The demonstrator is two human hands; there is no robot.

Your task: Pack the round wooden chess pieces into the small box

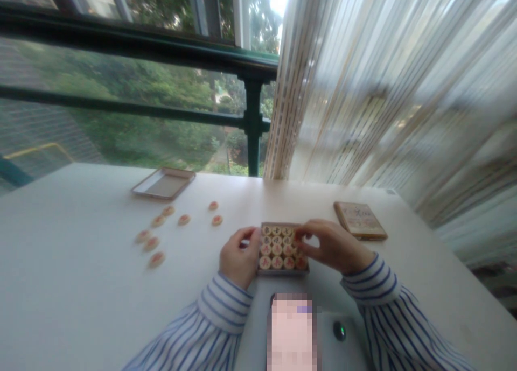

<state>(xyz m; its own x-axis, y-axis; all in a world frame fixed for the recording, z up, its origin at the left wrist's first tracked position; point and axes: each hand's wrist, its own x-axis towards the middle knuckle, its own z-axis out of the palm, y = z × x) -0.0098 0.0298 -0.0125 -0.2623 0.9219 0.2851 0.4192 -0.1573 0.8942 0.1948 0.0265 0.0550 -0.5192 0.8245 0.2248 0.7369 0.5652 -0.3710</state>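
Note:
A shallow box (pixel 283 273) of round wooden Chinese chess pieces lies on the table in front of me. Its pieces sit in rows, black characters (pixel 277 231) at the far side and red ones (pixel 277 263) nearer me. My left hand (pixel 239 257) has curled fingers and a thumb against the box's left wall, steadying it. Over the right column, my right hand (pixel 333 244) pinches a Chinese chess piece (pixel 297 237), mostly covered by the fingertips. Left of the box, several loose red-marked pieces (pixel 184 219) are scattered on the white table (pixel 100 295).
An open, shallow tray-like lid (pixel 163 184) lies at the back left. To the right rests a closed flat box (pixel 361 220) with printed writing. A phone (pixel 293 333) with a blurred screen lies nearest me, beside a dark round object (pixel 340 330) with a green light. Curtains (pixel 323 118) hang behind.

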